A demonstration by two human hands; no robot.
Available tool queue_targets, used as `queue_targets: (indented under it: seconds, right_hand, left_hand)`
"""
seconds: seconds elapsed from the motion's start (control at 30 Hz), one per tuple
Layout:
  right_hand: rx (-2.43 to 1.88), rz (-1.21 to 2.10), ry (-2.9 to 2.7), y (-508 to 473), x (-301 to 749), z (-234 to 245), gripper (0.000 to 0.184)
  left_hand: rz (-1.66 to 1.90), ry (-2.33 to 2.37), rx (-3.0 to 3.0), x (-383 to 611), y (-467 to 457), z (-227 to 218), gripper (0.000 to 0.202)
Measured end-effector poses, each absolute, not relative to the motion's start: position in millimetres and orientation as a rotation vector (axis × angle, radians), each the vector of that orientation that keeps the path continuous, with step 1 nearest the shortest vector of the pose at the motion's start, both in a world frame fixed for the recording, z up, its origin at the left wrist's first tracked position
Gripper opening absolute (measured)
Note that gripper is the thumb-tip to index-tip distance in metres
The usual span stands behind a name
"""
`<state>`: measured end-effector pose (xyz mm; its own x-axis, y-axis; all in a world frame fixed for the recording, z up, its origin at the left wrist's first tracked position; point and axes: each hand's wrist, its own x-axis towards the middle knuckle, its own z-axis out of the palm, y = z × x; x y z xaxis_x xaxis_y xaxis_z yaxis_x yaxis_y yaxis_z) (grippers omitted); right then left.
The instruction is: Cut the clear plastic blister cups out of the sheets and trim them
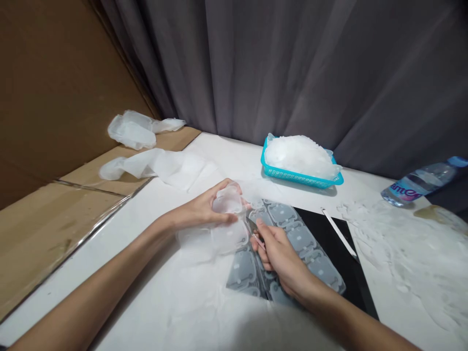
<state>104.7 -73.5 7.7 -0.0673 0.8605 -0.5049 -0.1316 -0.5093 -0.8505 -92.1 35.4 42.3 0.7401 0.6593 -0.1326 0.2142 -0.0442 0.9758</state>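
Note:
My left hand (219, 207) is closed around a stack of thin translucent plastic pieces (227, 200), thumb on the near side. More of the same translucent sheet (226, 239) hangs below and beside that hand. My right hand (274, 248) grips a small tool (253, 227) with a grey metal blade and a pinkish handle; its exact kind is unclear. The blade lies close to the right edge of the held plastic. Beneath both hands is a clear sheet (302, 236) of rounded, printed cut-out shapes, partly over a black board (360, 287).
A turquoise basket (300, 180) heaped with white translucent pieces stands at the back. A water bottle (409, 187) leans at right, near spread plastic scraps (413, 263). A thin white stick-like tool (340, 234) lies on the board. Plastic sheets (135, 129) rest on cardboard (73, 204) at left.

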Motion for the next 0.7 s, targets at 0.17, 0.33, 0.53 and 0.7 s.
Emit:
queue_targets:
  seconds: [0.17, 0.33, 0.53, 0.7]
  right_hand:
    - [-1.450, 1.696, -0.715, -70.4, 101.7, 12.9, 0.061]
    - [-1.422, 1.659, -0.687, -76.1, 97.6, 18.1, 0.062]
    - [-1.492, 1.704, -0.624, -80.4, 92.9, 19.6, 0.063]
    - [-1.487, 1.657, -0.635, -77.9, 91.5, 20.2, 0.061]
  left_hand:
    - [0.461, 0.747, 1.829, -92.4, 38.3, 43.8, 0.046]
    - [0.480, 0.742, 1.872, -93.4, 41.0, 43.6, 0.048]
    - [0.529, 0.797, 1.801, -93.7, 41.8, 37.3, 0.055]
    - [0.525, 0.811, 1.751, -91.3, 40.9, 36.9, 0.058]
